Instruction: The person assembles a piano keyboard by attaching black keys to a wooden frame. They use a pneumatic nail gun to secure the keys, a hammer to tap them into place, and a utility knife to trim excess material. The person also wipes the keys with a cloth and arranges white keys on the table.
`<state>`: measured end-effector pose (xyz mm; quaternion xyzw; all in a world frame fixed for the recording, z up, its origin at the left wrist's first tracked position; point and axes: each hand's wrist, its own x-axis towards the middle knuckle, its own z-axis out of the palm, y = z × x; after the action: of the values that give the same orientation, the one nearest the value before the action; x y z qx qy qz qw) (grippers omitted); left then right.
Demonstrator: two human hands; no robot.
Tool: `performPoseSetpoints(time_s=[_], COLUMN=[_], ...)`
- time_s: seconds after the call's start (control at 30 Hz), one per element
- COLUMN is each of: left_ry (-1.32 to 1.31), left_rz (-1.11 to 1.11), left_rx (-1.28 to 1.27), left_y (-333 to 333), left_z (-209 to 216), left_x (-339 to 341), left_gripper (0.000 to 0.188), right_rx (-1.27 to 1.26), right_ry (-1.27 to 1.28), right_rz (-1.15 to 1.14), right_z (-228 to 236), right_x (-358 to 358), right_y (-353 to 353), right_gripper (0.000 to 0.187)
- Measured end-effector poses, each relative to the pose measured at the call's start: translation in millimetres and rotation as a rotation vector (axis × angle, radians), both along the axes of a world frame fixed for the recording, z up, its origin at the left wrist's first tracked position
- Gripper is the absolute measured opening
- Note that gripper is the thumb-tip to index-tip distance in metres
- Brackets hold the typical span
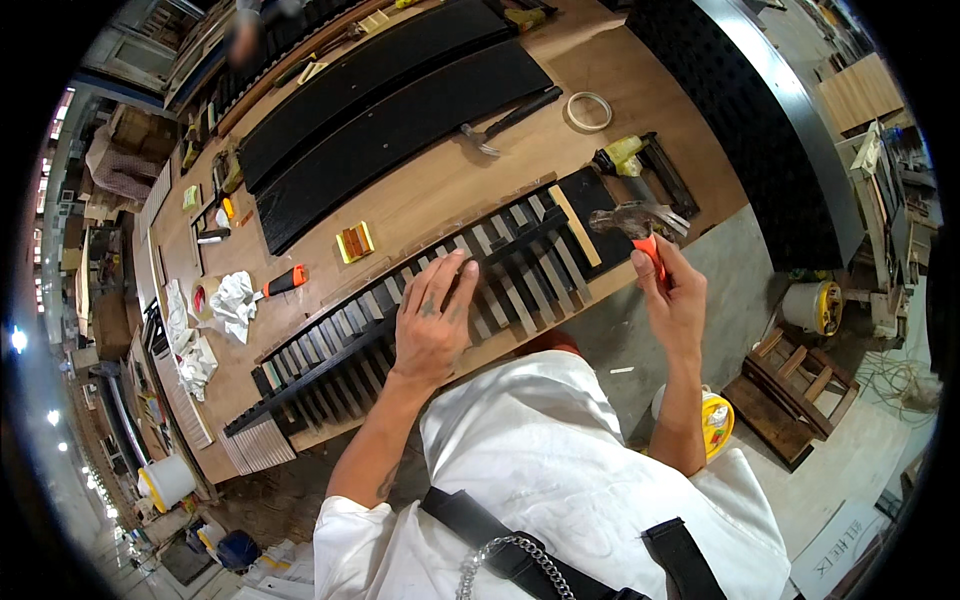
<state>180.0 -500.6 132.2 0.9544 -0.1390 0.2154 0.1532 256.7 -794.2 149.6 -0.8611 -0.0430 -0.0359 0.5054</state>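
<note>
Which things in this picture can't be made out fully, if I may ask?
- Slats, head view: partly covered by the left grip.
- Hammer handle, head view: mostly hidden inside the right grip.
- Bucket, head view: partly behind the right forearm.
- Black panel, head view: far end cut off by the upper edge.

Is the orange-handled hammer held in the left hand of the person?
No, the right hand grips the orange-handled hammer, while the left hand is over the slatted panel.
</note>
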Motion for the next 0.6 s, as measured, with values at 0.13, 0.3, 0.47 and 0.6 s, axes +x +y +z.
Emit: performPoseSetpoints(time_s=[0.13, 0.3, 0.47, 0.6], left_ry=[-0.047, -0.058, -0.090, -0.072], left_rz=[-0.005, 0.031, 0.107, 0.083], left_rx=[-0.025, -0.101, -0.261, -0.325], left_y=[-3, -1, -2, 1], left_z=[-2, -3, -16, -20], left_x=[5, 0, -2, -1], left_gripper=[0.042, 0.038, 0.064, 0.061], right_rx=[-0.028, -0.137, -0.265, -0.416], right_ry=[-0.022, -0.191, -0.369, -0.394], right_rz=[0.039, 0.321, 0.564, 0.621], right_z=[5, 28, 47, 43], right_x=[2, 7, 12, 19], right_y=[9, 42, 87, 93], right_gripper=[0.030, 0.026, 0.033, 0.034])
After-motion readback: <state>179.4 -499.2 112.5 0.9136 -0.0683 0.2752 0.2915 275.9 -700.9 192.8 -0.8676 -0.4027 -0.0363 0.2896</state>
